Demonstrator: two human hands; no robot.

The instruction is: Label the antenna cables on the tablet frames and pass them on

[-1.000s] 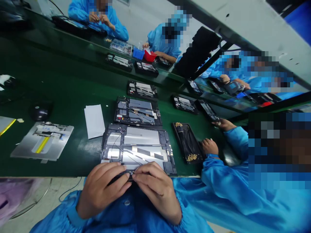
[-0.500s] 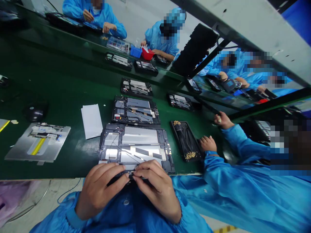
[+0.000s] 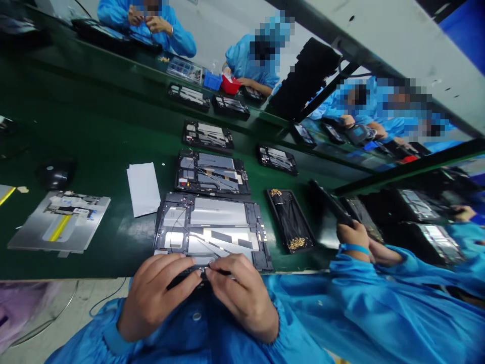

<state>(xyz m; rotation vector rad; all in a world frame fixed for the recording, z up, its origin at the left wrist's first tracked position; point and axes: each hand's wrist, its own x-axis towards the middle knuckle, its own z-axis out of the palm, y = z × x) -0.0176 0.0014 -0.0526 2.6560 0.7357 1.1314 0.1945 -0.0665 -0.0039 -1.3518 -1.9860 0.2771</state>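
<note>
Head view: compared with half a second ago, the clearest change is at the right, where a co-worker's hand (image 3: 354, 233) has left its place beside the black tray (image 3: 277, 222) of gold-tipped cables (image 3: 286, 215) and is now at a dark device (image 3: 331, 202), held tilted over the worktop (image 3: 113, 242). Across the bench, another co-worker's hands (image 3: 158, 24) have come closer together. Of the devices ahead, the third one (image 3: 208, 135) sits slightly further left relative to the second open device (image 3: 215, 162). The nearest open device (image 3: 217, 211) stays flat at the worktop's front edge, directly before the person, and both of the person's hands keep almost the same pose along its near side.

No words can be read: a white label (image 3: 81, 212) on the metal panel (image 3: 79, 235) at the left, beside a yellow strip (image 3: 59, 228), carries marks too small to make out. The white sheets (image 3: 144, 189) lie between that panel and the nearest open device.

The left hand (image 3: 153, 288) touches the device's near edge, with a narrow gap between thumb and forefinger. The right hand (image 3: 244, 293) meets it there, thumb and forefinger bent and almost touching at the tips; whether the fingers of either hand pinch a small part cannot be told.
</note>
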